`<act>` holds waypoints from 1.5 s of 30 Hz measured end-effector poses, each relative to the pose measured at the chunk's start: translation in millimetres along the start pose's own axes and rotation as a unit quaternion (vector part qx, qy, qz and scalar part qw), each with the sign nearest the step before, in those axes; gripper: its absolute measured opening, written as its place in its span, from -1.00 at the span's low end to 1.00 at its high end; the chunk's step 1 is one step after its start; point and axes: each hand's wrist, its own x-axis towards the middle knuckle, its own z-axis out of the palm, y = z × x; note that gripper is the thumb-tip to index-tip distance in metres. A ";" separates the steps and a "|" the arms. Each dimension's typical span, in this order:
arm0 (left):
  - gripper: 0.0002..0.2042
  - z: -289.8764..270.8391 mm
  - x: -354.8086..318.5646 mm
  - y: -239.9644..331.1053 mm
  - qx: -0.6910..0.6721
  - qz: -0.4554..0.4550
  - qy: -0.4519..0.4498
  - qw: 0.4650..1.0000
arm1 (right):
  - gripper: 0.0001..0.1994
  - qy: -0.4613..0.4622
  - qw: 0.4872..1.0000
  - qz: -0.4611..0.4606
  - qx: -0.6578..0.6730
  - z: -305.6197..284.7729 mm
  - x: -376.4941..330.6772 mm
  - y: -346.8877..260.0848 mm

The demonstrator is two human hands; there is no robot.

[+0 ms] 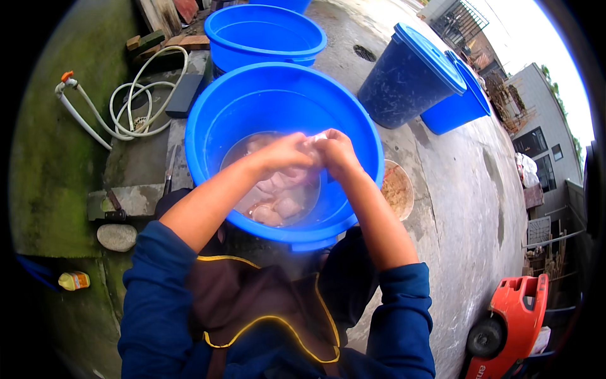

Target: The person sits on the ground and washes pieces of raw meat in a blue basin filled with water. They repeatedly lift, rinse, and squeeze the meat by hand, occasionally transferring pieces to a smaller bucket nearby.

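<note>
In front of me stands a large blue plastic tub [203, 114] with cloudy water in its bottom. Several pale pink, rounded pieces of raw meat [285, 207] lie in that water; their exact kind is unclear. Over the tub, my left hand [285, 155] and my right hand [338, 154] meet, fingers bent and closed around one pale piece of meat [317, 137]. Only a small whitish part of this piece shows between the fingers. Both hands are above the water, just beyond the tub's middle.
Another blue tub [265, 52] stands behind, and a blue lidded bin [407, 82] at the far right. A round container [398, 191] with brownish contents sits right of my tub. At left are a coiled hose [129, 129], knives [169, 172], a stone [117, 237] and a yellow bottle [74, 280].
</note>
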 end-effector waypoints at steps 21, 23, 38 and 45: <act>-0.86 -1.4 4.1 9.5 -0.230 0.035 0.090 0.968 | -0.83 -0.104 0.988 0.079 0.084 15.4 -21.3 -2.0; -0.86 -1.7 5.3 8.6 -0.242 0.037 0.103 0.964 | -0.83 -0.104 0.982 0.112 0.108 23.9 -27.9 4.0; -0.87 -11.3 19.6 -9.9 0.119 0.006 0.236 0.965 | -0.84 -0.059 0.993 0.097 -0.043 16.8 -38.7 -8.5; -0.90 2.7 13.6 0.1 0.149 -0.052 0.172 0.972 | -0.83 -0.046 0.978 0.037 -0.201 -2.8 -18.4 -24.7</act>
